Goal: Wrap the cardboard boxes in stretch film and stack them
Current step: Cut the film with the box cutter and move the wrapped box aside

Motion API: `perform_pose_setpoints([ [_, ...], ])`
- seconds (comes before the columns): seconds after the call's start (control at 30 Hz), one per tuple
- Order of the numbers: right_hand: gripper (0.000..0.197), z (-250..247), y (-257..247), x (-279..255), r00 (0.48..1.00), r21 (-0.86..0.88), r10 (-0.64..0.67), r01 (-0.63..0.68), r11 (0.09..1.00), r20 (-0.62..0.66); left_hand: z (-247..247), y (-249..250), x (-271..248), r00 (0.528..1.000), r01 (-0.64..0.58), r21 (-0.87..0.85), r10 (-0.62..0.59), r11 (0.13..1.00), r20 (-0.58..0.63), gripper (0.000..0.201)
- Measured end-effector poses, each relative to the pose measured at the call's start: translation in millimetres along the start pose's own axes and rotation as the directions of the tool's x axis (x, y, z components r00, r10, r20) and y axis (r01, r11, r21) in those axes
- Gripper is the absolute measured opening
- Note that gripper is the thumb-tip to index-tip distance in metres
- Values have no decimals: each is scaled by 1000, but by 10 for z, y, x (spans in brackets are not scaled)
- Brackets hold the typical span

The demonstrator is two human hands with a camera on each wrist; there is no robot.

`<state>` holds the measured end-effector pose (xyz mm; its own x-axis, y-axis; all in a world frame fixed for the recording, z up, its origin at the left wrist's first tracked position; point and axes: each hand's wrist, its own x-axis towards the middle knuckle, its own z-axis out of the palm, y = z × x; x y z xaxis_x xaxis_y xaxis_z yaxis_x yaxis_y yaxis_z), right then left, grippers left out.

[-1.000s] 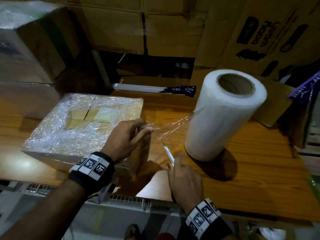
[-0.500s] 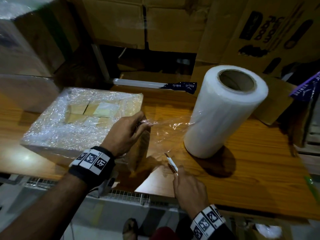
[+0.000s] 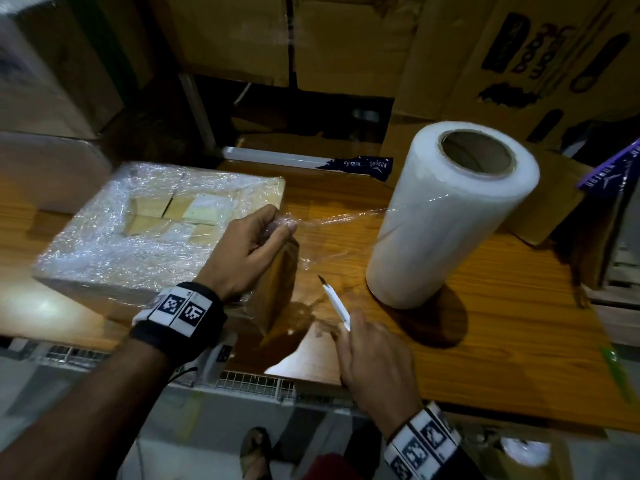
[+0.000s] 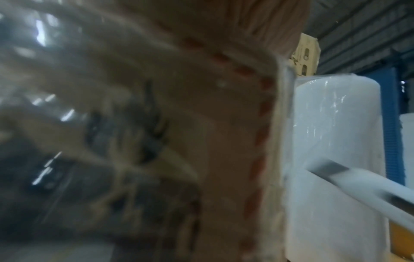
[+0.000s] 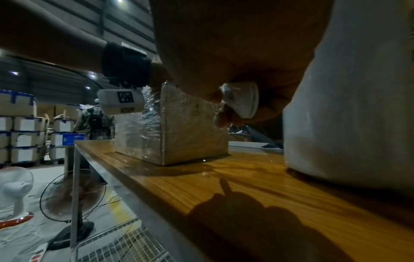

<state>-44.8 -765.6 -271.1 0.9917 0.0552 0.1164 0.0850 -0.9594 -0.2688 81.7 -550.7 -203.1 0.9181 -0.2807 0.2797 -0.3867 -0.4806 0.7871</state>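
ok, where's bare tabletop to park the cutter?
Bare wood on the table right of and in front of the stretch film roll, toward the near edge. Crowded: the gap between the roll and the wrapped box, spanned by taut film, left hand and right hand with cutter.

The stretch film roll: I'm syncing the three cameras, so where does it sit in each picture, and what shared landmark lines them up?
Head: the stretch film roll stands upright right of centre on the wooden table.
Left wrist: a white column at the right edge, behind the cutter.
Right wrist: a pale mass filling the right side.
Shared landmark: the wrapped box, left of the roll in every view.
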Motion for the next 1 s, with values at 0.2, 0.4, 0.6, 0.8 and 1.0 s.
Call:
perform_pose_setpoints([
  [0.2, 20, 16, -170, 269, 973, -12, -51, 50, 999, -223, 13, 0, -2, 1000, 18, 42, -18, 999, 2, 49],
  [0.4, 30, 171, -19, 300, 999, -71, 45, -45, 996, 1, 42, -3, 6, 1000, -3, 91, 1, 996, 30, 45],
  [0.6, 39, 190, 112, 154, 982, -75, 113, -103, 992, 154, 41, -37, 8, 999, -41, 120, 37, 992, 36, 56],
  [0.8, 24, 42, 209, -15, 983, -98, 72, -56, 994, 167, 41, 4, 14, 999, -29, 83, 26, 996, 33, 54],
  [1.0, 28, -56, 102, -51, 978, -47, 65, -57, 997, 199, 59, 77, 5, 999, -39, 68, 39, 997, 2, 40],
])
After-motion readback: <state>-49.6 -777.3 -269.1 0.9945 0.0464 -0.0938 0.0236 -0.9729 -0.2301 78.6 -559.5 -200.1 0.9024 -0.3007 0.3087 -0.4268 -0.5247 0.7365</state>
